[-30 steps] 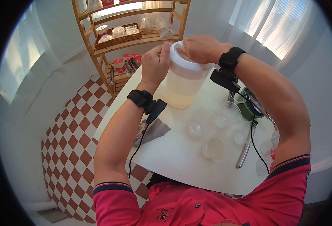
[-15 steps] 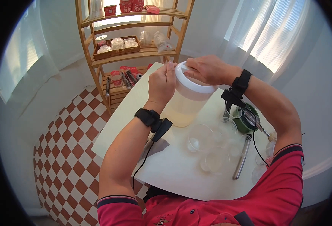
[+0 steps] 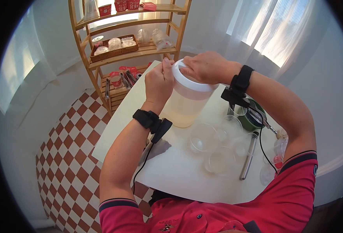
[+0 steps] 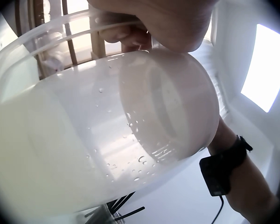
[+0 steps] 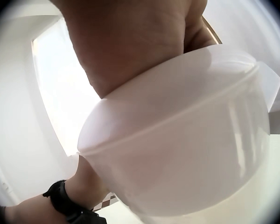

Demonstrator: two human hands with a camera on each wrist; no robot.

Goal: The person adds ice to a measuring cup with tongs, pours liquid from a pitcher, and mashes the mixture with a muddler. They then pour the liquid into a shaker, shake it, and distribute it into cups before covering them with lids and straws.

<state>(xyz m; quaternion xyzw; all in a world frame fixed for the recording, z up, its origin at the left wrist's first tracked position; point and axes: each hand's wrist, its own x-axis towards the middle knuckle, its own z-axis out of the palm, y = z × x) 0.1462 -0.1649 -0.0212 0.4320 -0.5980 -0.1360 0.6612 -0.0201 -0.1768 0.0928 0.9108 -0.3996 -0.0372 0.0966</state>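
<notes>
A tall translucent pitcher (image 3: 185,106) with pale yellow liquid in its lower part stands on the white table. Its white round lid (image 3: 189,81) sits at the top, near the table's far end. On the pitcher's left side, my left hand (image 3: 159,84) grips the handle, thumb up beside the lid. My right hand (image 3: 207,67) lies over the lid, its curled fingers holding the raised grip within the rim. In the left wrist view, droplets dot the wall of the pitcher (image 4: 98,128). The right wrist view shows the lid (image 5: 177,100) beneath the palm, which hides the fingertips.
Several clear plastic cups (image 3: 217,161) stand nearer me. To their right are a metal rod-like tool (image 3: 249,157) and a dark green container (image 3: 252,119). A grey cloth (image 3: 159,148) lies near the left edge. Beyond the table rises a wooden shelf (image 3: 150,51) bearing a basket (image 3: 113,55).
The head view tilted up, then swung slightly right, so the whole scene sits differently in frame. Both hands keep their hold on the pitcher's handle and lid.
</notes>
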